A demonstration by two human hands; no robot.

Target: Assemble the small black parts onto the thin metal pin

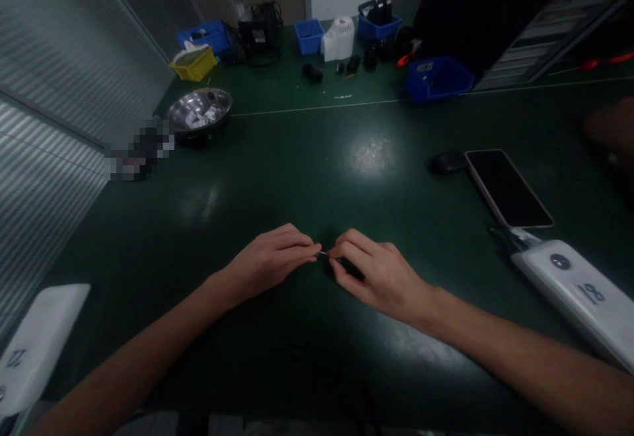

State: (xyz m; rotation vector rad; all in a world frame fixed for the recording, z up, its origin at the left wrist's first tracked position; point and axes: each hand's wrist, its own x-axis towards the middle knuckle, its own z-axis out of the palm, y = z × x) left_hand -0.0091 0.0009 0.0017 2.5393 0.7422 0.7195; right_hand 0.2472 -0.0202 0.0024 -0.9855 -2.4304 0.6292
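My left fingers (pixel 303 252) and right fingers (pixel 349 251) pinch a slim, pale piece (pixel 323 253) by its ends over the green surface (pixel 297 178); probably light, perhaps slippery; I can't judge stiffness.

Across your desk (pixel 297 178), bins (pixel 310 41) stand toward the far edge, the bowl (pixel 215 124) near the far left corner. Toward your right edge, the phone (pixel 510 188) lies beyond the right-hand device (pixel 577 290); the left-hand device (pixel 47 333) lies near the near left corner.

Green table (pixel 277 178), blue bins (pixel 438 80), yellow basket (pixel 195 65), white casing (pixel 339 39)
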